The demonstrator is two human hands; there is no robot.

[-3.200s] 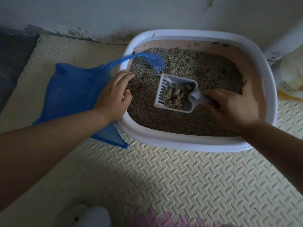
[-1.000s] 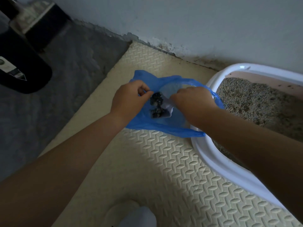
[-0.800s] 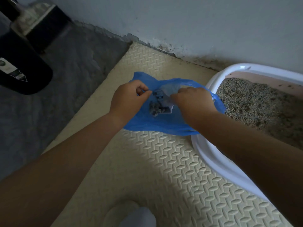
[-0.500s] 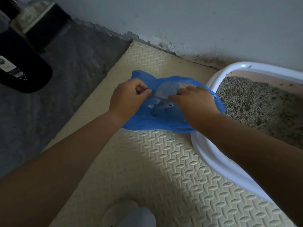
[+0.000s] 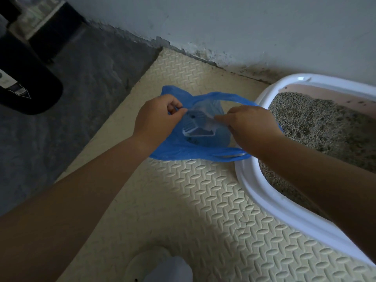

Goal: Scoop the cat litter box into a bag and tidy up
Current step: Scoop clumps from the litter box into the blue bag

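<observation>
Clumps tipped out since a second ago; scoop seen emptied inside bag. Bag rim pinched shut in left hand; scoop handle gripped by right hand. Film judged thin, slippery, best held at rim.

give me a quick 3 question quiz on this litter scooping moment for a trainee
1. True or false: the scoop is resting in the litter box.
2. Which hand pinches the rim of the blue bag to keep it open? A) left hand B) right hand C) neither
3. Fill in: the bag lies on the cream foam ____, beside the box.

Key:
1. False; the scoop is held in the bag's mouth, tipped downward.
2. A; the right hand holds the scoop.
3. mat
</observation>
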